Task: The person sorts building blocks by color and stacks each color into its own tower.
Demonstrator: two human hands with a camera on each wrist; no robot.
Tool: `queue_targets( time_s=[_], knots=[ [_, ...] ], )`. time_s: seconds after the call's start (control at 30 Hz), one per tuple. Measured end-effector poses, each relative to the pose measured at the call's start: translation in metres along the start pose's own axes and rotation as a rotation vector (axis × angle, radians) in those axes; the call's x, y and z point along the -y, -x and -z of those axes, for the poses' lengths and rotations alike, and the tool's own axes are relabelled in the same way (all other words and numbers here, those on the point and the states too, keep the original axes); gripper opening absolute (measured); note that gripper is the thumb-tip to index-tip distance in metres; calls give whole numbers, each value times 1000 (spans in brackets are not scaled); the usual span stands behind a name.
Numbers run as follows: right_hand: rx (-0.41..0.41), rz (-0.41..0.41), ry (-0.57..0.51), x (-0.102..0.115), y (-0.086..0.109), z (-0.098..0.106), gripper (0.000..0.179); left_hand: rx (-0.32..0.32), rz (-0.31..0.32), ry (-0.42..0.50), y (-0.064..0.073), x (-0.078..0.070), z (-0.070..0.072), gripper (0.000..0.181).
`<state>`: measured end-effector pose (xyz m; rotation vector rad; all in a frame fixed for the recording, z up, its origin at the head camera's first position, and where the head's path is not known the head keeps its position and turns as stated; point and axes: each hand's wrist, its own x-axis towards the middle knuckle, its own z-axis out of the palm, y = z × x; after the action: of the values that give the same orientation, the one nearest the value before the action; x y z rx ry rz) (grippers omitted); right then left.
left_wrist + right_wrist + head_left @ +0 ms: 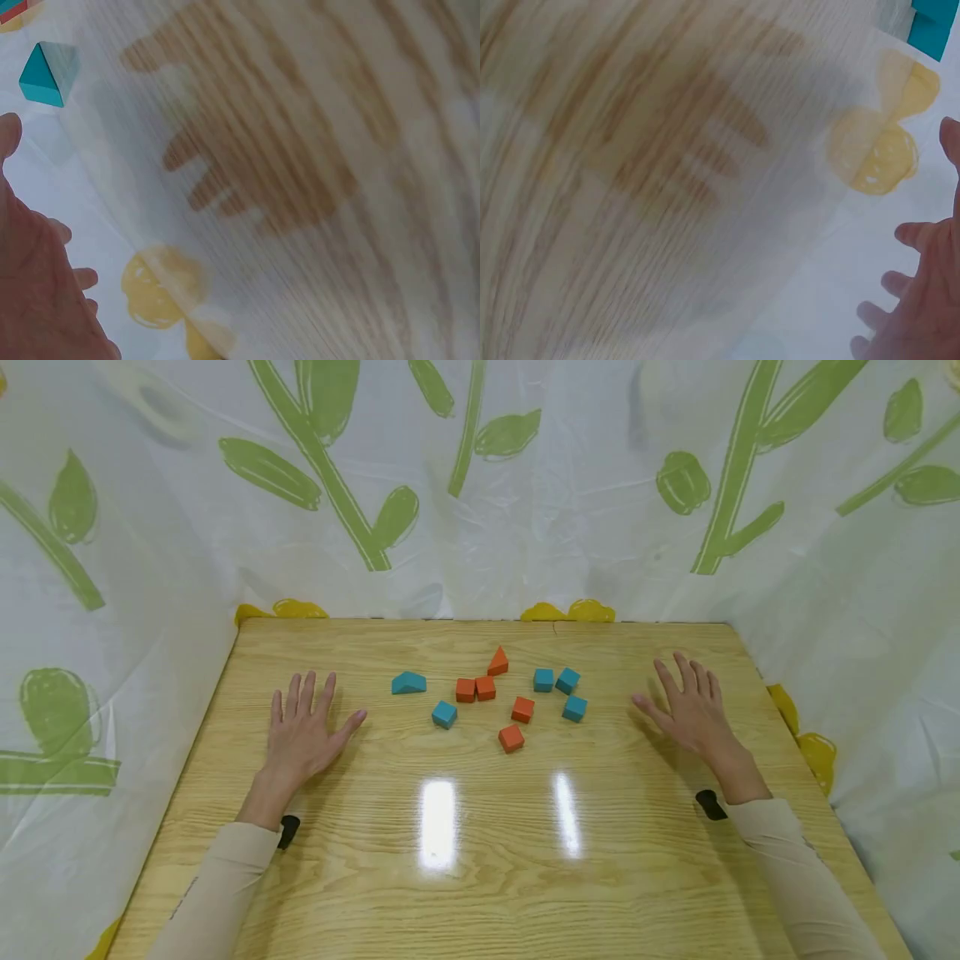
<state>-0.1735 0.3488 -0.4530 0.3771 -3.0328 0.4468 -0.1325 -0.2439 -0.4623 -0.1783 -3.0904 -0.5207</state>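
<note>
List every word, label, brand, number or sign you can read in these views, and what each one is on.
No text is readable.
Left sleeve: small dark marks, possibly lettering, too small to read.
Right sleeve: similar marks, also too small to read.
Blocks: no lettering visible.

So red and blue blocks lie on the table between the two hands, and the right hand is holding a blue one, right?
Not quite. The head view shows the right hand holding nothing, with a gap to the nearest blue block. The rest is right: red blocks and blue blocks lie on the table between that hand and the left hand.
</note>
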Motion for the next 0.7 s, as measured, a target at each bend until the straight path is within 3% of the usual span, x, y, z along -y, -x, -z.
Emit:
queue_targets(
  time_s=[0.2, 0.4, 0.7],
  knots=[
    [-48, 46, 2, 0, -2, -2, 83, -15, -3, -17, -1, -3, 0, 88],
    [-159, 112, -38, 3, -3, -8, 71, -113, -36, -22, -2, -9, -2, 79],
    [-286, 185, -133, 13, -2, -8, 48, -231, -60, 54, -4, -20, -8, 66]
  ],
)
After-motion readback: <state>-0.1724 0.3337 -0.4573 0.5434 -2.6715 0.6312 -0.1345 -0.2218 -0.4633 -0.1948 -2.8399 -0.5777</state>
